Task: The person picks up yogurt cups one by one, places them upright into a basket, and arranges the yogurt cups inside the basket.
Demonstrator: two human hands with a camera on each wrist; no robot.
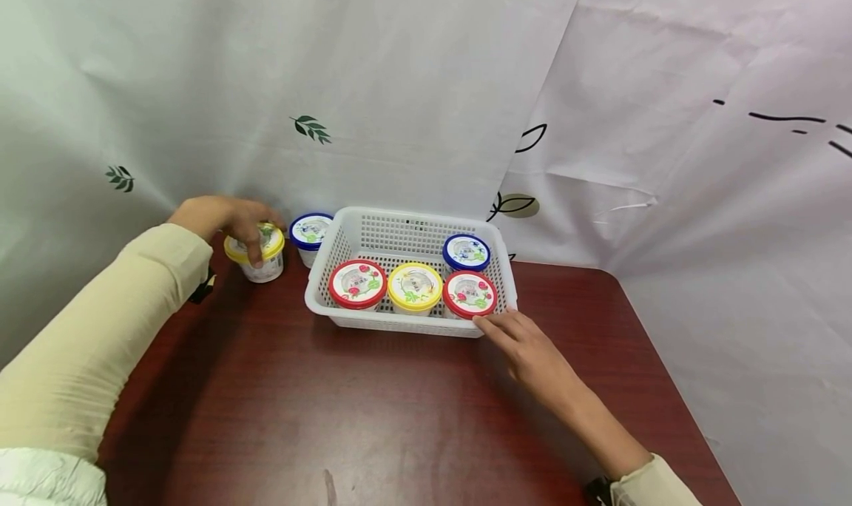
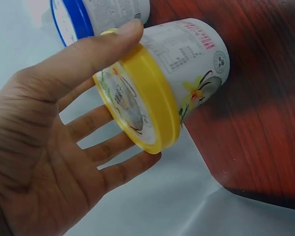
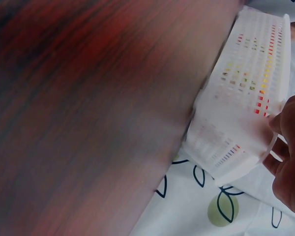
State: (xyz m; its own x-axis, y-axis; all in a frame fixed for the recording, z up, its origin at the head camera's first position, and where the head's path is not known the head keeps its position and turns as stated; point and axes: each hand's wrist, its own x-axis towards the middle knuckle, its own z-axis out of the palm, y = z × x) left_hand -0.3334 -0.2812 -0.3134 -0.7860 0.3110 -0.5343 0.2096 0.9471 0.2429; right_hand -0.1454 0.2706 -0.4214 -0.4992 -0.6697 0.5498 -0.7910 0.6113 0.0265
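My left hand reaches down over a white tub with a yellow lid, left of the basket. In the left wrist view, the thumb and fingers spread round the rim of that tub's lid, and a vanilla flower is printed on its side. My right hand grips the front right corner of a white plastic basket, fingers over its rim. Inside the basket sit two red-lidded tubs, one at the left and one at the right, a yellow-lidded tub between them, and a blue-lidded tub behind.
Another blue-lidded tub stands between my left hand and the basket. Everything rests on a dark red wooden table. A pale cloth with leaf prints hangs close behind the basket.
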